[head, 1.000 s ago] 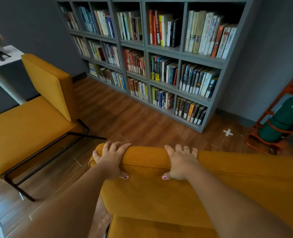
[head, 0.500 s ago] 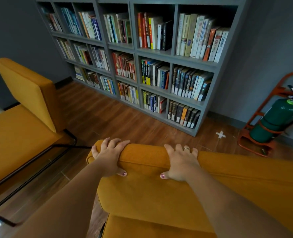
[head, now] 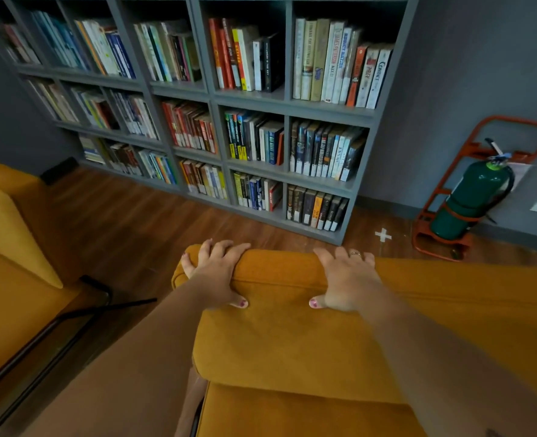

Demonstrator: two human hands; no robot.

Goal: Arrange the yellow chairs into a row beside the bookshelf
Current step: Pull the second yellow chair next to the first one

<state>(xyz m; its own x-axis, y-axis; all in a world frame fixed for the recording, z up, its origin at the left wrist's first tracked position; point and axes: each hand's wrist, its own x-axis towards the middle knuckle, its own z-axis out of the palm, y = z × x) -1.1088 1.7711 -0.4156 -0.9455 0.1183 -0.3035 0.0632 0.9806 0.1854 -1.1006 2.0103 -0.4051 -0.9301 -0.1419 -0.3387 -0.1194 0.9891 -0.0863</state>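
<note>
Both hands clasped the backrest top of the near yellow chair (head: 292, 335): our left hand (head: 216, 274) at its left corner, our right hand (head: 346, 279) nearer the middle. Fingers curled over the far edge and thumbs pressed the near face, probably to steer it squarely. Our arms reached forward, almost straight. It stood before the bookshelf (head: 250, 95), apart from the second yellow chair (head: 12, 310) on our left.

The bookshelf (head: 210, 93) is painted grey (spines red, blue, white, black). Before it, the right chair (head: 292, 335) and left chair (head: 8, 234) are upholstered in mustard yellow; the floor (head: 119, 222) is grained brown. To its right, a green extinguisher (head: 468, 197) is held in an orange-red stand (head: 435, 244).
</note>
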